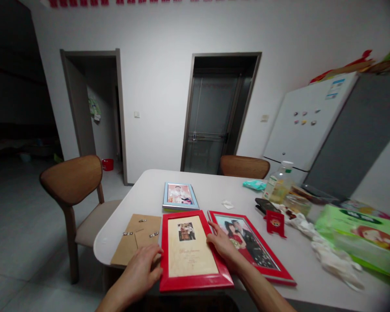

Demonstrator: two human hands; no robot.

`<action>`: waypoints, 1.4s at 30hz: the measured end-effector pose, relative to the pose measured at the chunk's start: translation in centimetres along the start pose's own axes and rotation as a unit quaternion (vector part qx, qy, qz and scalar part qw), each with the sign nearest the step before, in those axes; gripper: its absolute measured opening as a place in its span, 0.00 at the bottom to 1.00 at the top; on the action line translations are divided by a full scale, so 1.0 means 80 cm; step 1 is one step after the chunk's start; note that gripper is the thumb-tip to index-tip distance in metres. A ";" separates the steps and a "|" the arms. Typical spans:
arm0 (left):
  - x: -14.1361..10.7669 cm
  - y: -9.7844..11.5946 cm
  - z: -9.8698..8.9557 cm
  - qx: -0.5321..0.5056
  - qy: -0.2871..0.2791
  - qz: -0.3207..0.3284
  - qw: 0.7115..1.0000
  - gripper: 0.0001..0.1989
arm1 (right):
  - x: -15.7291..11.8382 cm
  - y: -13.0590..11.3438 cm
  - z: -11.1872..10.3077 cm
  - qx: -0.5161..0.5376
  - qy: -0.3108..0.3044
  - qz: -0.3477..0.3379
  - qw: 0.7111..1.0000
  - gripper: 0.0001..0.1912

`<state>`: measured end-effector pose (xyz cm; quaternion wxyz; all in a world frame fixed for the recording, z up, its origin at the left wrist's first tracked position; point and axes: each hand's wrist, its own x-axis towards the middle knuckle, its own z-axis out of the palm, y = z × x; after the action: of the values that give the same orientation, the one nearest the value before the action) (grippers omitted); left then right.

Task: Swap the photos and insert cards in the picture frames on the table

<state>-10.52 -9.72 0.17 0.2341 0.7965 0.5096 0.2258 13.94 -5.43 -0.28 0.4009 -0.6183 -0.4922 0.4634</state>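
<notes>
A red picture frame (196,282) lies face up at the table's near edge, with a cream insert sheet and a small printed photo inside. At its left side, my left hand (142,272) grips the border with bent fingers. My right hand (225,247) holds the opposite border, its fingers over the edge. Left of this frame lies a brown backing board (143,238) with metal clips. To the right is a second red frame (247,240) with a photo of two people, partly covered by my right hand and forearm. Farther back sits a light blue picture frame (180,195).
The white table (211,190) also carries a crumpled tissue (227,204), a red stand (275,224), a bottle (279,184), a glass bowl (297,204) and a green tissue pack (360,234). Wooden chairs (72,180) stand at the left and far side.
</notes>
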 end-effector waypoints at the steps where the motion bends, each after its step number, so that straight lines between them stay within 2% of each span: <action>1: 0.002 0.009 0.007 -0.024 0.016 0.005 1.000 0.17 | -0.005 -0.005 0.000 0.059 -0.020 0.014 0.998 0.37; 4: 0.009 0.039 0.034 -0.079 0.045 0.037 0.995 0.23 | -0.018 -0.019 0.000 0.159 -0.041 0.004 0.986 0.40; 8: 0.026 0.070 0.066 -0.087 0.074 0.123 0.986 0.27 | -0.025 -0.031 0.005 0.181 -0.048 -0.043 0.981 0.41; 11: 0.039 0.077 0.071 -0.047 0.116 0.195 0.973 0.29 | -0.024 -0.029 0.007 0.156 -0.040 -0.062 0.985 0.42; 13: 0.043 0.074 0.061 -0.034 0.156 0.217 0.963 0.32 | -0.019 -0.025 0.005 0.124 -0.030 -0.061 0.990 0.42; 15: 0.042 0.065 0.043 -0.045 0.210 0.177 0.961 0.30 | -0.012 -0.020 -0.001 0.053 -0.012 -0.052 0.997 0.40; 17: 0.037 0.049 0.022 -0.067 0.265 0.099 0.957 0.27 | -0.004 -0.013 -0.007 -0.072 0.021 -0.056 0.996 0.36; 20: 0.028 0.011 0.003 -0.102 0.308 0.000 0.946 0.23 | 0.007 -0.001 -0.015 -0.262 0.075 -0.088 0.958 0.31; 23: 0.020 -0.032 0.007 -0.182 0.289 -0.087 0.936 0.22 | 0.015 0.013 -0.015 -0.352 0.093 -0.118 0.924 0.27; 25: 0.015 -0.051 0.016 -0.225 0.269 -0.121 0.929 0.23 | 0.018 0.020 -0.012 -0.383 0.096 -0.128 0.910 0.26; 27: 0.012 -0.059 0.024 -0.226 0.263 -0.131 0.929 0.24 | 0.018 0.024 -0.008 -0.410 0.094 -0.134 0.897 0.25; 30: 0.010 -0.058 0.027 -0.183 0.254 -0.133 0.940 0.24 | 0.017 0.024 -0.002 -0.437 0.085 -0.144 0.883 0.22; 36: 0.006 -0.058 0.025 -0.089 0.226 -0.100 0.965 0.23 | 0.019 0.028 0.004 -0.480 0.081 -0.145 0.861 0.17; 42: -0.002 -0.045 0.034 0.028 0.183 0.012 0.983 0.24 | 0.019 0.028 0.003 -0.504 0.075 -0.150 0.847 0.12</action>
<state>-11.49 -8.93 -4.16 0.1117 0.7540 0.5407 0.3559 14.35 -4.33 -2.78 0.1347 -0.6868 -0.7133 0.0381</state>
